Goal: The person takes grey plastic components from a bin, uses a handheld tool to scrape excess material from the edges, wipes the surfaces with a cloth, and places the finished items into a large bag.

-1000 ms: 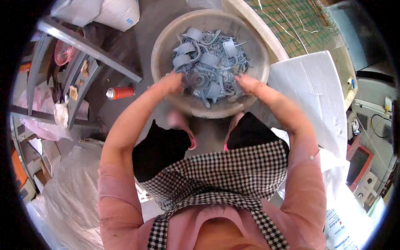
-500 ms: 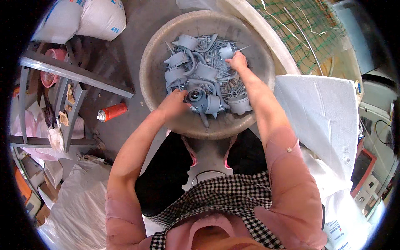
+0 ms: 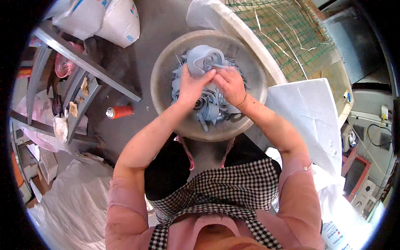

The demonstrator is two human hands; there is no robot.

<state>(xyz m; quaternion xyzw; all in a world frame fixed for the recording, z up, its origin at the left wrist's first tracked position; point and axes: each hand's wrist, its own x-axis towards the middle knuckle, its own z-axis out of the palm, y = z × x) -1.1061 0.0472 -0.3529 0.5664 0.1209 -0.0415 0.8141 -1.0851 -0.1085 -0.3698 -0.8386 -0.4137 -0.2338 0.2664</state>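
A round, cup-like grey plastic part is held up over the tub, its hollow side showing. My left hand is closed around its near left side, thumb pointing right. My right hand meets it from the right, fingers pinched at a thin grey plastic stick by the part's opening; where the stick joins is hard to see. Below lies a pile of grey plastic parts, some round, some curved, with many thin sticks. They fill a big round brown tub, partly hidden by my hands.
On the floor at left lies a red spray can, beside a grey metal frame. White sacks stand at the far left. A white foam sheet leans at right, near a larger pale bin with green netting.
My hands were apart over the pile, the right one at a part on the far right. Now they are together, holding a round part up above the tub.
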